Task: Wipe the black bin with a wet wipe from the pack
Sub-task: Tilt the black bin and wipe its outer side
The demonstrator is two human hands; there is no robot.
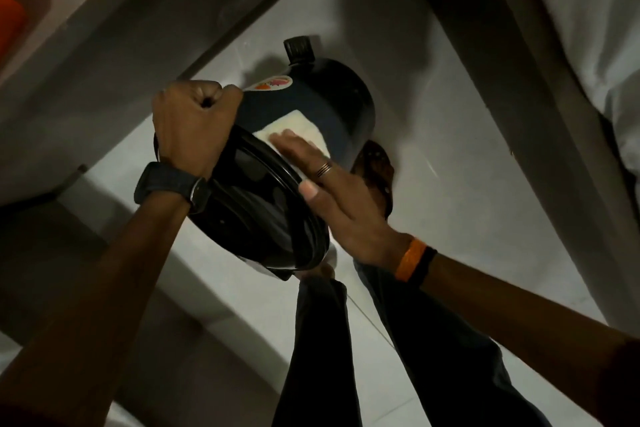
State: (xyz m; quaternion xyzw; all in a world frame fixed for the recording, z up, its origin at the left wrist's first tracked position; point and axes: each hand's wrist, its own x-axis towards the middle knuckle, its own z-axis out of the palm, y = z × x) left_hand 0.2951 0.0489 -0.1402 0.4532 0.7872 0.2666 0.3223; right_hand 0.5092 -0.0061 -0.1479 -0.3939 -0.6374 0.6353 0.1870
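The black bin [332, 104] is tilted on its side above the floor, its glossy lid [263, 215] facing me and its foot pedal [298, 49] pointing away. My left hand [194, 121] is clenched around the bin's upper rim and holds it up. My right hand [332, 194] lies flat, fingers together, pressing a white wet wipe [301, 128] against the bin's side wall near the rim. A round coloured sticker [273, 83] sits on the wall beside my left fist. The pack of wipes is not in view.
My dark trouser legs [398, 340] and a sandalled foot [377, 163] stand on the pale tiled floor [450, 114] under the bin. A grey beam [145, 42] runs diagonally on the left, a white sheet [585, 10] hangs at the right, an orange object [10, 24] sits far left.
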